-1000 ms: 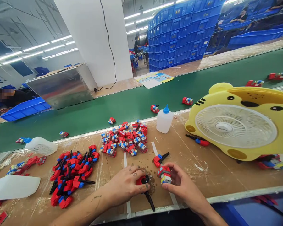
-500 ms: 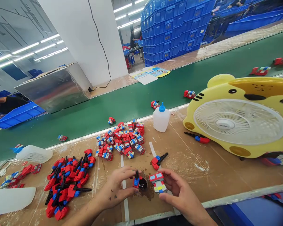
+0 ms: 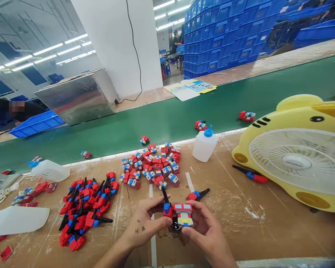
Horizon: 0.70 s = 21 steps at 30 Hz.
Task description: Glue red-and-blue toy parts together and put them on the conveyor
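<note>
Between thumb and fingers, my left hand [image 3: 146,223] grips a small red toy arm [image 3: 167,210] with a blue fist and an upright black rod. My right hand [image 3: 205,230] holds a red, white and grey toy torso [image 3: 184,215] with pale blue windows and a yellow patch. The two pieces are side by side; whether they touch I cannot tell. Just below them sits a small round cup of dark liquid [image 3: 176,224], partly covered by the pieces, on a wet patch. Another toy arm with a black rod [image 3: 194,195] lies behind my right hand.
A heap of red toy arms [image 3: 86,204] lies left, a heap of toy torsos [image 3: 153,165] ahead. White bottles [image 3: 205,147] with blue caps stand or lie about. A yellow fan [image 3: 290,156] fills the right. Behind runs a green belt [image 3: 167,115] carrying several toy pieces.
My hands have drawn closer together, bringing the toy arm up beside the torso, over the cup. The camera view has shifted, so the scene sits farther right.
</note>
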Each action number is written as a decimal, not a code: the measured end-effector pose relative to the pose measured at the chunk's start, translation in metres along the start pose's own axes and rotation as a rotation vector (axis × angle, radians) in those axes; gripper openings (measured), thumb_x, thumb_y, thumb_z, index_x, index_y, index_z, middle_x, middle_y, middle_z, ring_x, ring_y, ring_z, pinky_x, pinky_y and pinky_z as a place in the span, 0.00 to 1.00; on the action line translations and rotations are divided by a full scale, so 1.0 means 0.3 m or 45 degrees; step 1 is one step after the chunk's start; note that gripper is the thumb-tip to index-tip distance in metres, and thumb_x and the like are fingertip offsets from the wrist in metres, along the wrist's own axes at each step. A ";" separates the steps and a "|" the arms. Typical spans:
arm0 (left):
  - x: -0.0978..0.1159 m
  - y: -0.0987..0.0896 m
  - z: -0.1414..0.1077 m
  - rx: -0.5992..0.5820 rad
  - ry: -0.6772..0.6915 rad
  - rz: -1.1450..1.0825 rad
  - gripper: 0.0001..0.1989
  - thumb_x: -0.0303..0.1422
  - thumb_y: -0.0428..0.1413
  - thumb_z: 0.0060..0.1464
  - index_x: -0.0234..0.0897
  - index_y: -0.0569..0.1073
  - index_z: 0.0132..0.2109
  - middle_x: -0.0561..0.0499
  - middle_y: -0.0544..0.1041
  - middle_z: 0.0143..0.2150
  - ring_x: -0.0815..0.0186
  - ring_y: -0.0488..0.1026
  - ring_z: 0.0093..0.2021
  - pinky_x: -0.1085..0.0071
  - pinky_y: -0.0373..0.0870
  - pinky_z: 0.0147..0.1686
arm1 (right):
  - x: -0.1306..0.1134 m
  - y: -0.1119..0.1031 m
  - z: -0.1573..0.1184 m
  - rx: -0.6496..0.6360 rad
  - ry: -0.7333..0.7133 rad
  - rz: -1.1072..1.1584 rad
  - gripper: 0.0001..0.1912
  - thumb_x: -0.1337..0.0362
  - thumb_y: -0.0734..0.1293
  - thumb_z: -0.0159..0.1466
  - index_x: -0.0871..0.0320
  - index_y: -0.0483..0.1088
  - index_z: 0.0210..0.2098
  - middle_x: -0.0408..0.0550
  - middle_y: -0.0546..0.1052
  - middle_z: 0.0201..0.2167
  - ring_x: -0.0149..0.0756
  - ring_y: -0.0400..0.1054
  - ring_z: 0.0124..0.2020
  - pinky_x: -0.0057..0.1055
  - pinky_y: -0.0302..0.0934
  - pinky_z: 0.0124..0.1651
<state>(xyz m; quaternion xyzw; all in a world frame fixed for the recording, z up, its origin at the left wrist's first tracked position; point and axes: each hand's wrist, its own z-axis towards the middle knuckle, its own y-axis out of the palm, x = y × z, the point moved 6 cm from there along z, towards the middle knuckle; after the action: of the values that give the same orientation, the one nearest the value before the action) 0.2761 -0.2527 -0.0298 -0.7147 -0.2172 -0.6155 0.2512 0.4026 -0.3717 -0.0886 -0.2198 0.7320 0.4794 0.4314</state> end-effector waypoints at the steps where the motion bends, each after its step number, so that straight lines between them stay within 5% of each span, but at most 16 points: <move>1: -0.002 0.001 0.002 0.009 0.002 0.000 0.24 0.33 0.67 0.50 0.42 0.78 0.55 0.48 0.81 0.49 0.56 0.79 0.48 0.65 0.74 0.53 | 0.000 0.000 0.002 0.004 -0.018 -0.040 0.27 0.59 0.79 0.53 0.51 0.70 0.49 0.53 0.81 0.48 0.48 0.75 0.50 0.40 0.71 0.52; 4: -0.014 0.015 0.001 0.067 0.014 0.035 0.17 0.32 0.64 0.54 0.39 0.79 0.51 0.47 0.81 0.47 0.56 0.78 0.48 0.65 0.75 0.52 | -0.035 -0.012 0.015 0.018 -0.172 -0.356 0.24 0.61 0.77 0.56 0.50 0.69 0.50 0.51 0.80 0.48 0.46 0.75 0.50 0.40 0.70 0.53; 7: -0.015 0.048 0.002 0.219 0.090 -0.049 0.14 0.32 0.61 0.57 0.37 0.78 0.50 0.45 0.80 0.48 0.55 0.78 0.50 0.65 0.74 0.52 | -0.116 0.014 0.042 -0.006 -0.520 -0.889 0.24 0.63 0.74 0.60 0.49 0.68 0.53 0.50 0.78 0.50 0.45 0.75 0.50 0.39 0.70 0.52; 12: 0.062 0.045 0.071 0.663 0.303 -0.321 0.34 0.29 0.67 0.46 0.39 0.66 0.60 0.42 0.76 0.55 0.55 0.74 0.55 0.65 0.72 0.54 | -0.223 0.211 0.117 -0.084 -1.230 -1.353 0.27 0.72 0.66 0.65 0.53 0.61 0.61 0.57 0.75 0.53 0.46 0.70 0.55 0.43 0.67 0.56; 15: 0.130 -0.058 0.155 0.887 0.379 -0.280 0.26 0.32 0.66 0.47 0.38 0.67 0.52 0.45 0.78 0.47 0.61 0.77 0.47 0.69 0.73 0.47 | -0.246 0.342 0.219 -0.137 -1.304 -1.429 0.26 0.74 0.63 0.65 0.56 0.60 0.61 0.59 0.74 0.52 0.47 0.68 0.56 0.46 0.66 0.57; 21: 0.185 -0.409 0.402 0.895 0.309 0.225 0.16 0.35 0.61 0.48 0.37 0.67 0.43 0.52 0.76 0.37 0.66 0.75 0.37 0.72 0.71 0.39 | -0.295 0.444 0.619 -0.312 -0.976 -1.615 0.27 0.66 0.69 0.64 0.59 0.63 0.61 0.55 0.73 0.56 0.43 0.67 0.58 0.40 0.62 0.62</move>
<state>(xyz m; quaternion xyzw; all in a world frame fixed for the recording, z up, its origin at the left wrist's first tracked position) 0.3012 -0.0814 0.0224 -0.5227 -0.3213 -0.5596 0.5571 0.4299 -0.1552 0.0229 -0.4636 0.2049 0.2600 0.8219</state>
